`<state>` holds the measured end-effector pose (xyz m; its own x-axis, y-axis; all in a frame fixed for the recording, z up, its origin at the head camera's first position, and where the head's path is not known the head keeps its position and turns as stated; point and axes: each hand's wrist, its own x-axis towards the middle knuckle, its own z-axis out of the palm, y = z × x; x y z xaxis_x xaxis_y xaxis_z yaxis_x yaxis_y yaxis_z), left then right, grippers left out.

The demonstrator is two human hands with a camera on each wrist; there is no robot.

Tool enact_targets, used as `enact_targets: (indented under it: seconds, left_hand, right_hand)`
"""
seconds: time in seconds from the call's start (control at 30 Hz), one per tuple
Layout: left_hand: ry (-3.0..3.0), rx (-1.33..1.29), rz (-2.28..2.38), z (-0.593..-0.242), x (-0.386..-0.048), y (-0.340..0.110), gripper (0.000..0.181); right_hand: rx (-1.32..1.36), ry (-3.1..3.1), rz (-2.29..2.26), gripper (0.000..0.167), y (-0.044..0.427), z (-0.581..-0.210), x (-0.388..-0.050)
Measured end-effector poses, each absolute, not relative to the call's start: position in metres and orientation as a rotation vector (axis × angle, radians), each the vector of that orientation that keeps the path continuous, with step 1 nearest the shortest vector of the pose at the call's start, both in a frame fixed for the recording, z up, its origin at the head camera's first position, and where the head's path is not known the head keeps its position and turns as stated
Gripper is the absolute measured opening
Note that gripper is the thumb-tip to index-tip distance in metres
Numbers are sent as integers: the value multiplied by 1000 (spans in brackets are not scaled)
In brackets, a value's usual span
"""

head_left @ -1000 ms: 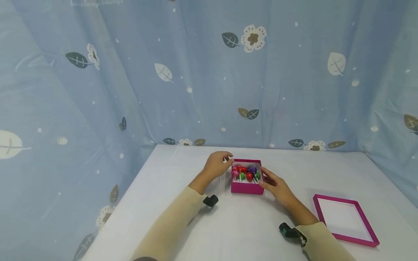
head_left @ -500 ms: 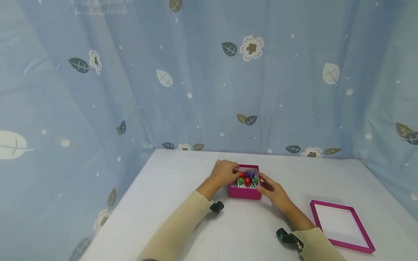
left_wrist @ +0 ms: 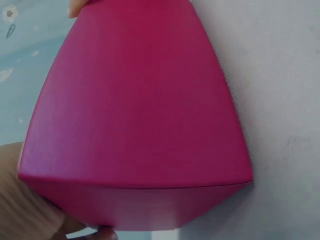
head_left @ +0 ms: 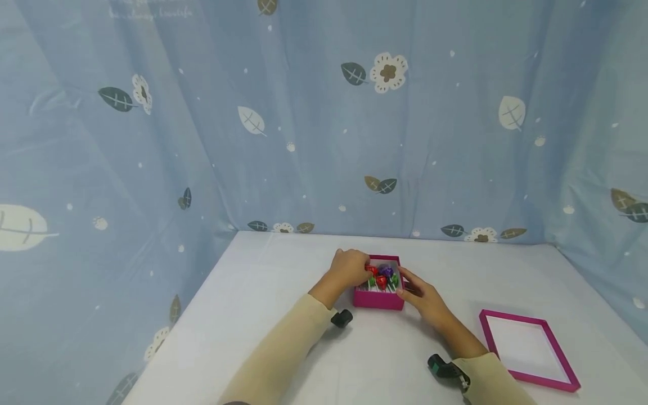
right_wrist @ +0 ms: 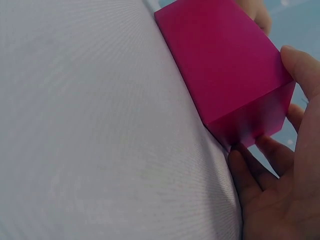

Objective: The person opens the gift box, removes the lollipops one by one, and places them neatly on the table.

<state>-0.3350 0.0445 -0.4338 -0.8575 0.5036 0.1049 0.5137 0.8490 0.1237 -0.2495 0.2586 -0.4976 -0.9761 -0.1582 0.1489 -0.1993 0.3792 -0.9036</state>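
A magenta box (head_left: 378,300) (left_wrist: 145,110) (right_wrist: 225,60) stands upright without its lid, holding red, purple and green lollipops (head_left: 382,281) on white sticks. My left hand (head_left: 349,269) (left_wrist: 30,200) reaches over the box's left rim, its bent fingers down among the lollipops at that side; whether they pinch one is hidden. From the right, my right hand (head_left: 425,298) (right_wrist: 285,200) grips the box, with the thumb at the near right corner and the fingers spread along the right wall.
A square lid or frame with a magenta border (head_left: 541,379) and white middle lies on the white table (head_left: 385,360), right of my right forearm. Behind and to the left hangs a blue patterned curtain (head_left: 324,112).
My left hand has moved right, from beside the box's left rim to over and into its left part. The right hand stays at the right wall. The whole view has shifted slightly.
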Motion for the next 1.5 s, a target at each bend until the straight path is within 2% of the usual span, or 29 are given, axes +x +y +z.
enact_targets:
  seconds: [0.13,0.3,0.5,0.73,1.17,1.5]
  left_hand:
    - [-2925,-790,-321,-433,-338,44,14]
    - [-2881,-830,-469,-432,-343,39,22]
    - [-2813,-848,-664,-431,-346,32,28]
    - [-2724,-865,-886,-430,-347,21,23]
    - [-2759,-820,-851,-427,-349,-18,23]
    - [-2852,-752,-724,-443,-352,-50,26]
  right_hand:
    - [361,-2579,1674,62,258,-487,-248]
    - [384,-2583,1662,62,254,-470,-243]
    - [353,-2582,1653,64,259,-490,-251]
    - [290,-2609,1649,65,263,-494,-247]
    - [362,-2586,1646,63,264,-496,-248]
    - [363,-2577,1661,63,261,-500,-250]
